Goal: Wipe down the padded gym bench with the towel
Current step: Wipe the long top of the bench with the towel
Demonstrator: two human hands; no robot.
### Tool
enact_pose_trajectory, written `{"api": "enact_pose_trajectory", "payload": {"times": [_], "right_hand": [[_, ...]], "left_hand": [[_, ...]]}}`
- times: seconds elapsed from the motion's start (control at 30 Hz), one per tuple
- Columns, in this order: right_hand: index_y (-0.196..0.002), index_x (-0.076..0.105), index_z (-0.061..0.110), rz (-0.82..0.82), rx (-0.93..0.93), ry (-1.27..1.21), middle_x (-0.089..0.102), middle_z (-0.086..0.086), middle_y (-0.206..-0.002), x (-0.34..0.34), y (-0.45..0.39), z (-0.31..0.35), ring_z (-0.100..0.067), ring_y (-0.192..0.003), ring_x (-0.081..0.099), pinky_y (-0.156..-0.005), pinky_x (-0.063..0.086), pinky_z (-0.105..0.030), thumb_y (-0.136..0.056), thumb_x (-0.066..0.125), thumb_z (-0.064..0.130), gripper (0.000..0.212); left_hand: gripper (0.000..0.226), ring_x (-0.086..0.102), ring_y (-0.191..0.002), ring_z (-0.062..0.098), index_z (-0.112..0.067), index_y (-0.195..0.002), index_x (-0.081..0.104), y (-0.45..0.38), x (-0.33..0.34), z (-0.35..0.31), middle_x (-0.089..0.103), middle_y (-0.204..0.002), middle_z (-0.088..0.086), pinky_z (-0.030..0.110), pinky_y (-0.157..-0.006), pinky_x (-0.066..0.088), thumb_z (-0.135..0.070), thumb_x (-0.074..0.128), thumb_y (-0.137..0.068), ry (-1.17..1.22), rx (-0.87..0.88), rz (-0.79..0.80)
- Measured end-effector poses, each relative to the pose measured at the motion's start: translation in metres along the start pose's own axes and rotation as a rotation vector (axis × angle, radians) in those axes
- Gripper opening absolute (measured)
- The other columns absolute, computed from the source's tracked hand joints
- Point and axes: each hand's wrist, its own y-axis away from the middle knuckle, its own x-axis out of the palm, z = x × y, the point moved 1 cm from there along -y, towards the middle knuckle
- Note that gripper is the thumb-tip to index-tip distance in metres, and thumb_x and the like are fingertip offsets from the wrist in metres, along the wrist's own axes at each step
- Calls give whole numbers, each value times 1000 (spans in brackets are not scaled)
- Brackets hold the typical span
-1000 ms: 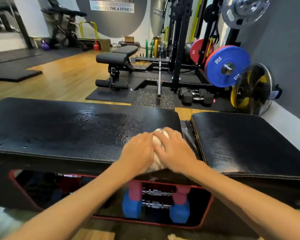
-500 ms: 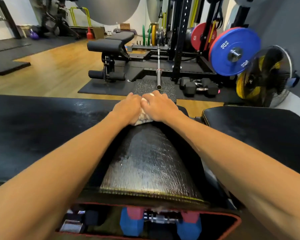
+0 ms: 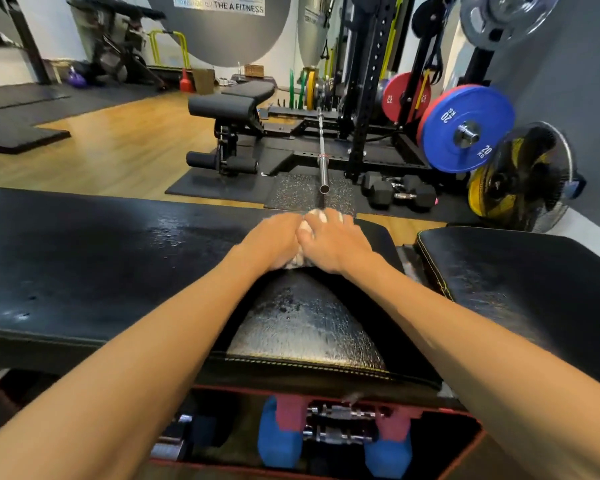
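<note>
A long black padded bench (image 3: 94,258) runs across the view, with a second black pad (image 3: 520,282) to its right across a narrow gap. A bunched white towel (image 3: 307,233) is pressed onto the long pad near its far edge and right end. My left hand (image 3: 274,240) and my right hand (image 3: 333,239) lie side by side on the towel, both gripping it, so only small bits of cloth show between and beyond the fingers. A wet, shiny streak (image 3: 305,323) runs from the near edge up to the hands.
Blue and pink dumbbells (image 3: 329,431) lie in a red-edged rack under the bench. Beyond it stand another bench (image 3: 232,109), a barbell (image 3: 323,157), a power rack with a blue plate (image 3: 465,129), black dumbbells (image 3: 399,194) and a floor fan (image 3: 530,178).
Both hands pushed the towel from the pad's near edge to its far edge, leaving a wet streak. Over the last half second they have stayed near the far edge.
</note>
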Motion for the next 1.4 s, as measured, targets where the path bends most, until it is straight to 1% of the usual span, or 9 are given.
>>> {"api": "enact_pose_trajectory", "payload": {"times": [0.17, 0.3, 0.37, 0.5, 0.6, 0.73, 0.97, 1.27, 1.4], "right_hand": [[-128, 50, 17, 12, -73, -25, 46, -15, -136, -7, 72, 31, -39, -125, 39, -101, 34, -48, -98, 32, 43, 43], [-131, 47, 17, -22, -132, 5, 46, -12, -133, -12, 127, 49, -36, -122, 39, -99, 36, -45, -100, 33, 42, 42], [-134, 45, 17, -82, -154, 77, 46, -11, -132, -10, 149, 56, -34, -120, 40, -97, 37, -44, -100, 31, 43, 45], [-137, 42, 17, -112, -145, 112, 45, -9, -132, -9, 161, 61, -34, -118, 40, -95, 39, -44, -100, 28, 44, 48], [-134, 47, 20, -71, -175, 80, 46, -9, -131, -12, 144, 57, -36, -116, 42, -93, 39, -46, -100, 31, 44, 44], [-130, 51, 23, -14, -197, -6, 47, -10, -131, -8, 108, 55, -38, -119, 42, -97, 35, -47, -99, 34, 43, 41], [-133, 50, 27, 65, -202, -67, 45, -11, -137, 4, 27, 61, -39, -126, 39, -102, 32, -50, -99, 27, 46, 45], [-137, 49, 24, 7, -152, -44, 46, -14, -138, 32, -76, 60, -41, -127, 40, -101, 34, -52, -100, 24, 43, 48], [-129, 53, 21, 23, -124, -14, 49, -18, -133, 36, -102, 60, -43, -123, 44, -98, 37, -54, -100, 22, 41, 47]], "left_hand": [[15, 62, -91, 29, -11, -92, 61, 80, -11, -14, 66, -92, 6, 43, -80, 49, -14, 46, -92, 64, 3, -69], [13, 60, -95, 25, -16, -97, 57, 131, -14, -26, 64, -97, 3, 40, -83, 46, -15, 45, -95, 2, 28, -120], [13, 59, -96, 24, -18, -100, 55, 150, -13, -29, 63, -99, 2, 38, -83, 45, -17, 43, -95, -34, 49, -148], [21, 56, -104, 21, -16, -113, 56, 161, -11, -28, 61, -108, 1, 34, -90, 41, -15, 43, -96, -6, 57, -138], [23, 57, -107, 22, -13, -113, 58, 149, -10, -24, 63, -114, 3, 33, -90, 42, -15, 42, -96, -10, 10, -126], [24, 58, -107, 25, -11, -111, 57, 127, -11, -8, 63, -114, 6, 39, -91, 44, -14, 39, -96, 4, -86, -112], [26, 59, -106, 34, -7, -112, 59, 72, -19, 35, 64, -114, 14, 41, -88, 45, -15, 42, -94, -62, -121, -87], [25, 59, -107, 33, -10, -113, 58, -24, -11, 97, 65, -113, 10, 45, -90, 48, -21, 51, -91, -166, -149, -55], [30, 53, -116, 32, -7, -122, 53, -51, -6, 112, 58, -124, 13, 42, -92, 42, -16, 51, -93, -260, -166, -42]]}}
